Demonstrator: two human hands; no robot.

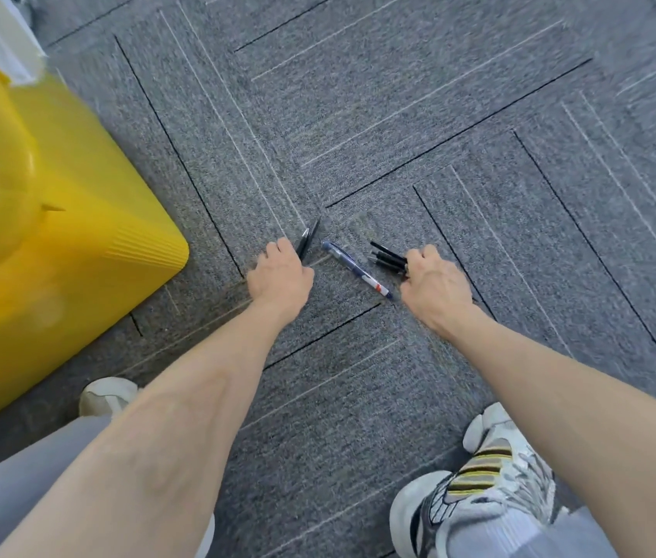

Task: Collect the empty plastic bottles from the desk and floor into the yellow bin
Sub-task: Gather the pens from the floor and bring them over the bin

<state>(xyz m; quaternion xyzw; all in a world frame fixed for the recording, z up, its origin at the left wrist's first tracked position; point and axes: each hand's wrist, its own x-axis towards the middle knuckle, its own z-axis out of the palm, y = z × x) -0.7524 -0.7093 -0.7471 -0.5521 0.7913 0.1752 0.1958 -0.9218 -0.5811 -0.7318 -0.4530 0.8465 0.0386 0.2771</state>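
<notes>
The yellow bin [77, 219] stands on the grey carpet at the left, its open mouth at the frame's left edge. No plastic bottle is in view. My left hand [280, 273] is low over the carpet, closed on black pens [307, 239] that stick out past its fingers. My right hand [435, 281] is closed on a bunch of several black pens [388, 257]. A blue pen [356, 271] lies loose on the carpet between my two hands.
Grey carpet tiles [399, 114] stretch ahead and to the right. My white shoes are at the lower left [107, 394] and lower right [491, 477]. A white object [0, 38] leans above the bin at the top left.
</notes>
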